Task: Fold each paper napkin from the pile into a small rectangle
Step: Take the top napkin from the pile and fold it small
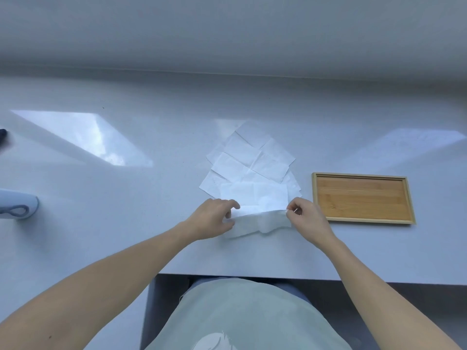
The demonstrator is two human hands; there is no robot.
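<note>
Napkin [255, 222], white paper, lies at the near edge of the pile, near the middle of the white table [126, 236] and held at both ends. Its near portion is lifted and curled over toward the far side, forming a soft fold line across its width.

Left hand [211, 219]: thumb and curled fingers pinch the left end of the napkin. Right hand [307, 217]: thumb and forefinger pinch the right end of the napkin at its upper edge; the remaining fingers are curled in.

Pile of napkins [249, 162]: loose white sheets fanned out and overlapping, extending from the held napkin toward the far side of the table. The sheets show crease lines from earlier folds. No print, brand or writing can be read on any sheet.

Wooden tray [362, 198]: rectangular, light raised rim, darker bamboo-coloured floor. It sits just to the right of the pile, near the right hand but apart from it. No label is legible on it.

At the left edge of the table stands a pale rounded object [17, 205] with a grey looped cord; its identity cannot be determined. A small dark object [3, 133] shows further away at the left edge, mostly cut off.
</note>
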